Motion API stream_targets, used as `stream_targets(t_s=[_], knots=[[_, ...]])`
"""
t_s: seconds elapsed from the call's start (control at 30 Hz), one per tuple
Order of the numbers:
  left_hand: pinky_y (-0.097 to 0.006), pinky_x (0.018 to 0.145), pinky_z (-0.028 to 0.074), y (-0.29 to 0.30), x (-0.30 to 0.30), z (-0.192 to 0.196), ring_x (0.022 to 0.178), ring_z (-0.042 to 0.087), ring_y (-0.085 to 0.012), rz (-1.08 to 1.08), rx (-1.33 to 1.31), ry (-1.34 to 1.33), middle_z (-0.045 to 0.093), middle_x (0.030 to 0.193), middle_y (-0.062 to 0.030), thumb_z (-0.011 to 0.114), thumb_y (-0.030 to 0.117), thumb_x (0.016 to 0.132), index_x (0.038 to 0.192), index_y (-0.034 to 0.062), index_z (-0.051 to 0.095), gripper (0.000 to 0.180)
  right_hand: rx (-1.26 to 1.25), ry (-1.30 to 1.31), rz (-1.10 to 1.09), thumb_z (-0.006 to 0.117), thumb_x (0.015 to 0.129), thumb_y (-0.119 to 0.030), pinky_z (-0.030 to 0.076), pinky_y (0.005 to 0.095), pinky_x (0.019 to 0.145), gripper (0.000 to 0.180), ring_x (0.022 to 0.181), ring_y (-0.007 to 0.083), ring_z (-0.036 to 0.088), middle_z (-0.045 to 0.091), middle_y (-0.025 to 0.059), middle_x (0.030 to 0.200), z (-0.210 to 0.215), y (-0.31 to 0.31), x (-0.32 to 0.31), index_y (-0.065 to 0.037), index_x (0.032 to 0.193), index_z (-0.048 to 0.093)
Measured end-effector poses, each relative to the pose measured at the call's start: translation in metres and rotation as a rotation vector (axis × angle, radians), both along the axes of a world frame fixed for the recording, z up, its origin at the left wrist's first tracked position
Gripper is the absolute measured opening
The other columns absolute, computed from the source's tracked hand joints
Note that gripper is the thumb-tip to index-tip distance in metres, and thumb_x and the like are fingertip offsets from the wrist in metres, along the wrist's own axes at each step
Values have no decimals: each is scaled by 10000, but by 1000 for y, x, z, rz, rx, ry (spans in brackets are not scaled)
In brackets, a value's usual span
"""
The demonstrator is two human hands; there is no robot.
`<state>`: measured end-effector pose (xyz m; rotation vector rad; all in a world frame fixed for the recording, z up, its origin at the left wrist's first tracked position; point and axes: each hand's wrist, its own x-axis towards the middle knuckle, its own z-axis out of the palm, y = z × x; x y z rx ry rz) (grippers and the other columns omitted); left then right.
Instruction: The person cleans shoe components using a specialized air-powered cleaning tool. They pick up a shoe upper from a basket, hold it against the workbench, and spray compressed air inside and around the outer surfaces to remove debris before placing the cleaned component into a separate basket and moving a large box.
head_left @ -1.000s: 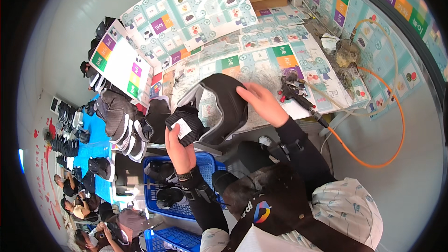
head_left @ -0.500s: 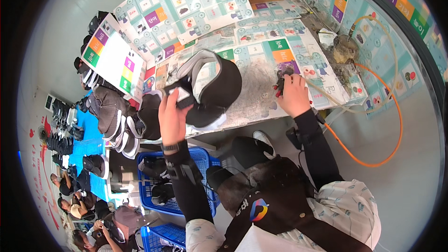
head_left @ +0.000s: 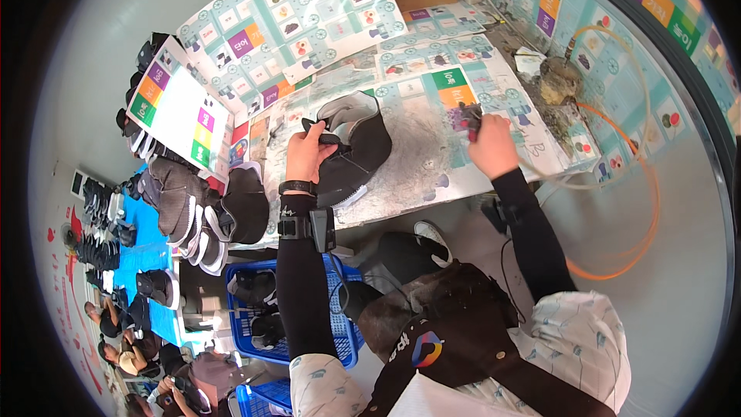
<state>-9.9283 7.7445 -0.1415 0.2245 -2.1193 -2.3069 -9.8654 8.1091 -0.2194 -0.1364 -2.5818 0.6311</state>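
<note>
My left hand [head_left: 307,156] is closed on the tongue of a black high-top shoe [head_left: 361,156] with a light grey lining and a white sole. The shoe is on the worktable, and its collar faces up and away from me. To the right, my right hand [head_left: 494,147] is wrapped round a small, grimy dark spray gun [head_left: 470,119], with a pale hose running off behind the hand. A gap of bare, smudged tabletop lies between the gun and the shoe.
Several black shoes [head_left: 245,205] are heaped left of the worktable [head_left: 432,177]. Below stands a blue basket [head_left: 351,340] with shoes in it. An orange hose [head_left: 652,216] loops at the right. Printed boards [head_left: 340,23] lean along the back. Other people sit at lower left.
The shoe has tipped and settled lower on the table. My left hand has shifted right and holds the tongue differently. My right hand has lifted and turned the spray gun, and the orange hose swings.
</note>
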Motion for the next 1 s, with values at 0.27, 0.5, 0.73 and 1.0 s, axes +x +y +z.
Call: stream_targets(t_s=[0.27, 0.5, 0.73, 1.0], knots=[[-320, 666, 617, -1, 3, 3, 742, 682, -198, 68, -37, 10, 644, 880, -121, 716, 244, 940, 996, -72, 556, 359, -1192, -288, 474, 689, 810, -27, 495, 277, 553, 356, 690, 111, 630, 713, 70, 889, 38, -73, 76, 10, 1162, 654], [-323, 683, 616, -2, -1, 1, 758, 681, -195, 18, -10, 8, 640, 897, -119, 724, 253, 937, 1042, -71, 536, 389, -1042, -182, 619, 688, 812, -45, 471, 300, 670, 186, 666, 159, 568, 639, 90, 747, 37, -70, 83, 11, 982, 637], [-298, 696, 613, -5, 0, -3, 776, 691, -179, 52, -31, 5, 657, 925, -86, 720, 267, 947, 1043, -30, 579, 342, -1069, -259, 638, 660, 801, -2, 474, 277, 625, 203, 638, 118, 603, 673, 68, 759, 43, -64, 91, 30, 1001, 642], [-303, 689, 608, 2, 4, 1, 769, 689, -184, 34, -42, 10, 654, 914, -91, 725, 270, 944, 1043, -37, 575, 355, -995, -231, 694, 615, 810, 15, 358, 229, 492, 189, 602, 68, 543, 631, 32, 765, 30, -62, 92, 20, 997, 642]])
